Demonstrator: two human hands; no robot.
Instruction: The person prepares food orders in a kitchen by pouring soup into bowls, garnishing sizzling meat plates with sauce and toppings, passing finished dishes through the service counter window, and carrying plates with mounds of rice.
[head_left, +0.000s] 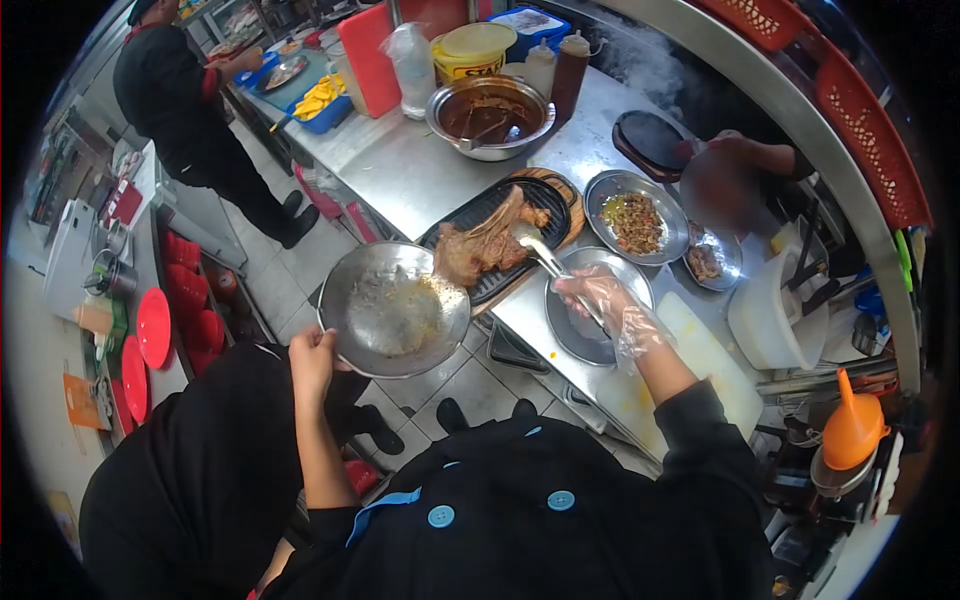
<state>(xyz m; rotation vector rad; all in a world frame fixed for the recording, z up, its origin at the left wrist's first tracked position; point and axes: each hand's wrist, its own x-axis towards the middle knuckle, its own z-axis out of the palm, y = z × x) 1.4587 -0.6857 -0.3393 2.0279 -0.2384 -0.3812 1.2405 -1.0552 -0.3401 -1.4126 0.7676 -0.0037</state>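
Jacket (500, 510): black, nearest us.
Left hand (313, 355): we clamp the metal bowl (345, 300).
Right hand (597, 295): gloved, closed around tongs (545, 256) touching meat (485, 243) over the black plate (495, 284).

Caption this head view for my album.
Gloved right hand holds a metal utensil against meat; left hand grips a metal bowl.

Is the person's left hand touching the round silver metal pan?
Touching: the head view shows the bare left hand gripping the round silver metal pan at its rim.
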